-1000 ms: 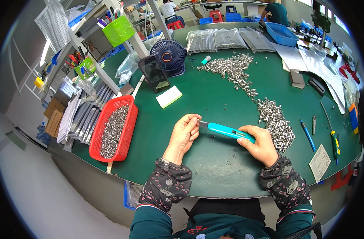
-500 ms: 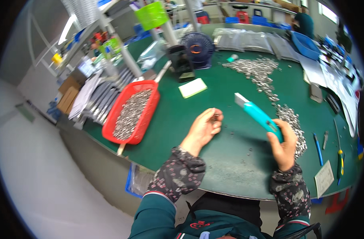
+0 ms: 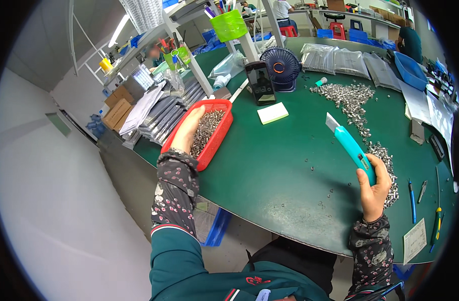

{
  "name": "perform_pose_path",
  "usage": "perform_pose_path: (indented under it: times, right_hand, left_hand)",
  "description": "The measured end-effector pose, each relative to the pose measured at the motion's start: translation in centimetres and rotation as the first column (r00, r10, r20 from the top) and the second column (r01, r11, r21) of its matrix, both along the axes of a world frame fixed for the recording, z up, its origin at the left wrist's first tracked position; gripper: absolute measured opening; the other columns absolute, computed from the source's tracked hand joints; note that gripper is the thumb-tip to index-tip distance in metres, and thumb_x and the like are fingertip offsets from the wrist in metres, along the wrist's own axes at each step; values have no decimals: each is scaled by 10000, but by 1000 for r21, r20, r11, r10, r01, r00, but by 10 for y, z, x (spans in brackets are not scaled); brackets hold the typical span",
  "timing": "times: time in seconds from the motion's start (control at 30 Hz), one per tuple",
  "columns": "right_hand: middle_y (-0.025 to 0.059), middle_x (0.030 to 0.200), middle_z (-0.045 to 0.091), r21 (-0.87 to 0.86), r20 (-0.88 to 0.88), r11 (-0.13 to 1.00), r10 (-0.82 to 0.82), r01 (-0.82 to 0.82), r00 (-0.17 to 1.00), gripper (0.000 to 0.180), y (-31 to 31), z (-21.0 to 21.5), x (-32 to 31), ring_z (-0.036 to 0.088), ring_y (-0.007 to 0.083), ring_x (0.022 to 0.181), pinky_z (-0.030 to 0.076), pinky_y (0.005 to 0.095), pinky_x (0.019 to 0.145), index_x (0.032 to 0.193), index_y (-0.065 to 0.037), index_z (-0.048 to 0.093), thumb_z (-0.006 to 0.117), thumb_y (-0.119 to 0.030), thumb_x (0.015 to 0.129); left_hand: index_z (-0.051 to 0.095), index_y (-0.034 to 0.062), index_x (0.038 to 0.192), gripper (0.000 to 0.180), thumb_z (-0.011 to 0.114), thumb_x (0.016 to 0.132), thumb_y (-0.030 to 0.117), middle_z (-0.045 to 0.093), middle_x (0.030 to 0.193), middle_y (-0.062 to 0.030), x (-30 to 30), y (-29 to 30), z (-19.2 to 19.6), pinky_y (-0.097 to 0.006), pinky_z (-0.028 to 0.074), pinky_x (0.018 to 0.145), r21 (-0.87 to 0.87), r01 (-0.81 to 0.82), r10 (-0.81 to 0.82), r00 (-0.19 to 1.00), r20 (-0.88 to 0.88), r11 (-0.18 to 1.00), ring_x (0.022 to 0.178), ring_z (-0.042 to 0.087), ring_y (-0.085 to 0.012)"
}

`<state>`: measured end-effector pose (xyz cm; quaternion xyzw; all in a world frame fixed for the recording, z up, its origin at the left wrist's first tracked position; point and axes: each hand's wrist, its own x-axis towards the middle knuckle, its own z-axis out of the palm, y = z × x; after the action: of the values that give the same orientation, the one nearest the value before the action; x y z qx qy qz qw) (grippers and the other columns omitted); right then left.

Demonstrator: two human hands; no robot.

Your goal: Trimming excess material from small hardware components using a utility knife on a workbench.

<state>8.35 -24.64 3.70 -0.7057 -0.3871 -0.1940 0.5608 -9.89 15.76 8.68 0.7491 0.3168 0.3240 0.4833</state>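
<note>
In my right hand [image 3: 376,193] is a teal utility knife [image 3: 357,156], its wide blade pointing up and away to the left. The hand is closed round the handle beside a pile of small silver metal pieces [image 3: 385,160]. My left hand [image 3: 189,129] reaches over the near left side of a red plastic basket [image 3: 220,143], its fingers stretched along it and partly turned from view. More of the small metal pieces [image 3: 208,131] fill the basket. I see nothing held in the left hand.
A second heap of metal pieces [image 3: 347,98] spreads toward the fan [image 3: 279,67]. A phone [image 3: 261,83] stands by a notepad [image 3: 273,113]. Right of my knife hand lie a blue pen [image 3: 412,200], a screwdriver [image 3: 437,223] and a card [image 3: 415,242]. Loose bits dot the green table [image 3: 269,170].
My left hand has moved left from mid-table to the red basket; the metal pieces it was closed round no longer show in it. The right hand still holds the knife. The view has shifted left.
</note>
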Motion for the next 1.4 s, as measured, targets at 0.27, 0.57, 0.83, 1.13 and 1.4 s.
perform_pose_path:
  times: [0.27,0.57,0.83,1.13,1.4]
  right_hand:
    - [4,762,520,488,-393,866,103,112,914,241,-15,11,25,435,53,611,346,183,539,981,38,534,560,-117,799]
    - [-42,609,389,760,-511,606,336,234,791,212,-22,17,39,275,-3,426,206,142,354,969,11,515,503,-166,853]
    - [14,819,547,755,-502,622,346,207,793,243,-17,7,38,477,50,715,380,174,626,977,50,526,562,-131,819]
    - [14,806,550,617,-558,771,291,155,777,249,-6,0,35,482,58,718,390,191,638,971,42,535,571,-143,808]
    - [27,780,566,246,-504,966,193,-74,842,263,3,-11,20,493,74,698,395,213,626,948,31,550,612,-147,764]
  left_hand:
    - [563,0,687,181,600,759,162,538,538,-31,27,-53,6,-277,390,508,508,-31,151,969,-197,861,536,485,-106]
    - [536,49,966,262,606,718,97,588,817,-86,167,-248,-42,-312,452,663,540,678,-505,733,-455,498,772,574,-228]
    - [538,39,873,237,615,722,203,585,807,-119,206,-301,-75,-374,440,667,527,661,-293,730,-618,535,774,571,-279]
    - [497,55,867,108,531,767,78,518,710,-45,157,-251,-47,-155,255,356,-476,649,-684,718,126,593,474,376,-41]
    - [528,21,956,141,476,839,79,509,765,-51,117,-186,-70,-133,258,330,-590,701,-396,713,578,400,488,378,-45]
